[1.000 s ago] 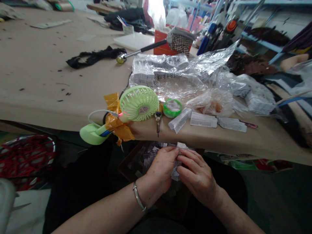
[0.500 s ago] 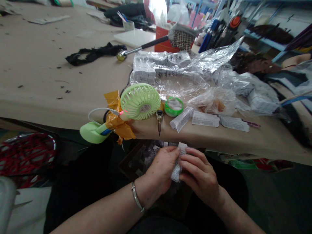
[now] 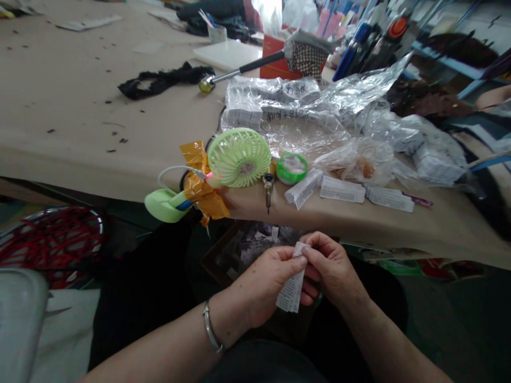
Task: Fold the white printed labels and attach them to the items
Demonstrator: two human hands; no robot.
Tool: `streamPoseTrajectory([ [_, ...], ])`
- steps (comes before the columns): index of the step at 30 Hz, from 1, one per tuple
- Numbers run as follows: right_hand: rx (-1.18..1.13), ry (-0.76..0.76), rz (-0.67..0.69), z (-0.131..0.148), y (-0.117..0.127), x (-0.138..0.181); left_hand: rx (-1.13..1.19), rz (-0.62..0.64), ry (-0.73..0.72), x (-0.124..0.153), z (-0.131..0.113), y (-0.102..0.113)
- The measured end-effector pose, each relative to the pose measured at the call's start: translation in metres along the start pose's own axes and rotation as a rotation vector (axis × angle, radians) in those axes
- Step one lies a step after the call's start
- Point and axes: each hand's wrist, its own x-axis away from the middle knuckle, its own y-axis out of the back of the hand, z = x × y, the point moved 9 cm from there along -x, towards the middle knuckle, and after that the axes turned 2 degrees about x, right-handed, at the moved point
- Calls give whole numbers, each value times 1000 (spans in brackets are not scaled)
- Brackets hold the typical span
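My left hand (image 3: 265, 284) and my right hand (image 3: 333, 268) meet below the table edge, both pinching a small stack of white printed labels (image 3: 292, 290) at its top. The stack hangs down between my fingers. A metal bangle sits on my left wrist. Under my hands is a dark box (image 3: 235, 250) with loose paper scraps. On the table edge just above lie three more label stacks (image 3: 342, 189) in a row.
A green mini fan (image 3: 238, 158) taped with orange tape stands at the table edge, beside a small soldering tool (image 3: 268, 190) and a green tape roll (image 3: 292, 167). Plastic bags of label bundles (image 3: 279, 109) lie behind. A red wire basket (image 3: 48, 244) sits at lower left.
Both hands have lifted and shifted slightly right, pulling the label stack up so more of it hangs free below the fingers. The view has tilted a little downward.
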Motion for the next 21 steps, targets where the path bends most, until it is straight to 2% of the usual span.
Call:
streamPoseTrajectory([
  [3,25,2,15,0,-6,3,12,85,64,5,6,3],
  [6,14,9,69,0,-11,4,26,110,72,9,7,9],
  [8,-1,24,187,3,-19,4,44,144,72,13,7,9],
  [11,14,49,458,8,-37,6,55,221,99,20,9,5],
  [13,38,64,588,9,-44,6,41,252,129,26,11,3],
  [18,-54,-11,748,2,-55,3,-6,249,156,33,16,3],
  [21,-128,-66,752,-2,-59,1,-6,251,153,33,16,2],
])
